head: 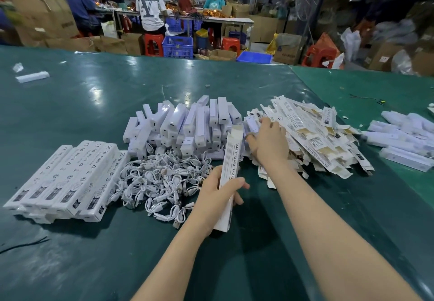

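Matt printed cardboard box [229, 178], glossy white plastic lamps [187, 124], shiny green tabletop [94, 103]

The held carton [229, 178] reads "SMART SENSOR LAM…", and the stacked boxes [70, 176] show "CE FC RoHS".

Packing workshop: stacked cartons [44, 14], worktable [94, 113].

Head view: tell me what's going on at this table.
A person is boxing white lamps. The left hand holds a long carton with its far end open, while the right hand grips a lamp at the edge of the lamp pile. On the green table, coiled cables lie in front, flat cartons to the right, closed boxes on the left.
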`<action>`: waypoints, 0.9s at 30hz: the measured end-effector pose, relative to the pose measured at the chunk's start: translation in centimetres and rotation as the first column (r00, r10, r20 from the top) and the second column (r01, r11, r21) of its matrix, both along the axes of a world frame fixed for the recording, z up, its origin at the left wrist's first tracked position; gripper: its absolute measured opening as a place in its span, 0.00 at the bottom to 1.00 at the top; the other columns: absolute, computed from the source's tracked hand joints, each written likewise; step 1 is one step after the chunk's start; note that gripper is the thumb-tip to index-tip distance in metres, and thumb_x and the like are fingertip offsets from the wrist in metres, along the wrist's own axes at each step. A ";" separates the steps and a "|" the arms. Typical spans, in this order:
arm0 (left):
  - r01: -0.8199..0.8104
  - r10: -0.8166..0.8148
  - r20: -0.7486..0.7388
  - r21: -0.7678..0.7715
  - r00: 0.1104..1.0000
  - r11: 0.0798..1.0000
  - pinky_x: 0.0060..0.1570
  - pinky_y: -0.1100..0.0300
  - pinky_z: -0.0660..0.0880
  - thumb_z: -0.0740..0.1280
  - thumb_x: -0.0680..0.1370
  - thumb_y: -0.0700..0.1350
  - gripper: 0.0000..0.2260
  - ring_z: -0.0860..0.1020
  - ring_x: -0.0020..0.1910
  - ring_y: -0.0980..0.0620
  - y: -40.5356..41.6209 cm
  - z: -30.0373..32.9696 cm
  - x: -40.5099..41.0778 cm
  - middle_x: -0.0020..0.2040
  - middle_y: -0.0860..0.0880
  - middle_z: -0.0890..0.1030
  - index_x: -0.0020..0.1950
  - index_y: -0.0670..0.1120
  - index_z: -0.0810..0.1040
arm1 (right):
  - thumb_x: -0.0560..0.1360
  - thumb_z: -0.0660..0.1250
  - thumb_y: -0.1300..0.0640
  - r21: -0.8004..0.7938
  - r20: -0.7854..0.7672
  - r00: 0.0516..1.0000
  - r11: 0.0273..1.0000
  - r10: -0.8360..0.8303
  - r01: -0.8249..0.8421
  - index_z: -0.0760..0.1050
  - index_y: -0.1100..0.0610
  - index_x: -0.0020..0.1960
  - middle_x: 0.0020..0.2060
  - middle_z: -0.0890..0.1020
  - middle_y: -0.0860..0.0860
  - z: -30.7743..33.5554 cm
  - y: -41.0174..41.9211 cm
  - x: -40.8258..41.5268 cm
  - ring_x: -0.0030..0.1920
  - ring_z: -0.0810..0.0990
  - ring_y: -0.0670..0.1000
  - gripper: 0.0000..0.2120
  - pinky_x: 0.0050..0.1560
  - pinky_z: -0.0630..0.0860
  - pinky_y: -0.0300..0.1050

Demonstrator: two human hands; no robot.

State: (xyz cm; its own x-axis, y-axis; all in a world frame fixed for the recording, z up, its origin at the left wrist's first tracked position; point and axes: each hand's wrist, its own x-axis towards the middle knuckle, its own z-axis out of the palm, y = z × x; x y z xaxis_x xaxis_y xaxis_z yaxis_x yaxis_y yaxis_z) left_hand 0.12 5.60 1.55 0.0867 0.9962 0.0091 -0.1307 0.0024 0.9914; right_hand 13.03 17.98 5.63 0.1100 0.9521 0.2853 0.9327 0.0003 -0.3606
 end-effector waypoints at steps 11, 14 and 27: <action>-0.009 0.011 0.056 -0.045 0.998 0.999 0.34 0.64 0.74 0.70 0.72 0.50 0.17 0.76 0.31 0.56 0.5 -0.5 -0.2 0.37 0.52 0.83 0.59 0.48 0.74 | 0.80 0.58 0.53 0.258 -0.386 0.923 0.960 -0.003 0.111 0.71 0.52 0.62 0.48 0.77 0.52 0.9 -0.5 0.8 0.45 0.75 0.55 0.12 0.40 0.67 0.46; 0.011 -0.009 0.030 -0.041 1.000 0.999 0.35 0.63 0.73 0.70 0.70 0.53 0.19 0.77 0.32 0.57 0.5 -0.6 -0.1 0.38 0.52 0.83 0.60 0.51 0.74 | 0.80 0.61 0.45 0.212 -0.855 0.515 0.944 0.054 0.254 0.74 0.49 0.53 0.38 0.77 0.45 1.0 -3.2 2.5 0.37 0.76 0.47 0.09 0.41 0.74 0.49; 0.205 -0.190 -0.312 0.017 0.931 0.979 0.38 0.66 0.75 0.65 0.74 0.64 0.15 0.80 0.34 0.56 -0.2 0.2 -1.9 0.47 0.55 0.85 0.60 0.70 0.75 | 0.73 0.66 0.41 0.247 -0.959 -0.079 0.941 0.272 0.231 0.79 0.54 0.48 0.36 0.83 0.43 0.3 -8.5 6.1 0.32 0.79 0.42 0.16 0.38 0.77 0.35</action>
State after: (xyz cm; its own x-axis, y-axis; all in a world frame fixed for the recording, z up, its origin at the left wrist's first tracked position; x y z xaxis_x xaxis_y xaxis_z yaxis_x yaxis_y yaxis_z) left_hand -1.81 5.39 1.72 0.2876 0.9577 -0.0015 0.1783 -0.0520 0.9826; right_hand 19.12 9.44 5.94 0.4880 0.8681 0.0909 -0.4236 0.3266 -0.8449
